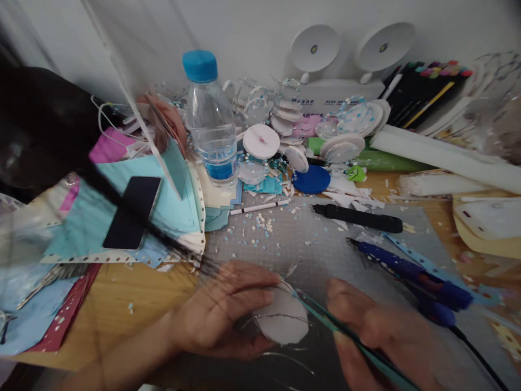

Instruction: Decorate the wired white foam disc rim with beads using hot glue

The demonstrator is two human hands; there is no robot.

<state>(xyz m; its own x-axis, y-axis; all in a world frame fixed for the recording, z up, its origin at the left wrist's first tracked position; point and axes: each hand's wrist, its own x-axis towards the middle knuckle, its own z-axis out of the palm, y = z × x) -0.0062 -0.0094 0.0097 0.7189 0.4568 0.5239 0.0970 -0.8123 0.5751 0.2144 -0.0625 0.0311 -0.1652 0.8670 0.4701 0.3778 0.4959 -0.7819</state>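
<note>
1. Low down, the brown wooden surface (150,288) bears a grey gridded cutting mat (244,252), with both hands near its front edge.
2. Reaching in from the lower left, the left hand (220,312) lies side-on, its forearm slanting up and its palm turned towards the right.
3. Opposite it, the right hand (378,326) is blurred and curled, knuckles up, angled in towards the left.
4. The left fingers are parted only by the white round flat disc (283,320), gripping its left side, fingertips at the upper edge and thumb at the lower left.
5. The right fingers are closed around a slim teal tweezers-like tool (323,315), the thumb beneath; its tip points up and left to the disc's upper right edge. Whether it touches, I cannot tell.
6. Thin dark wiry strands (277,315) cross the disc's face.
</note>
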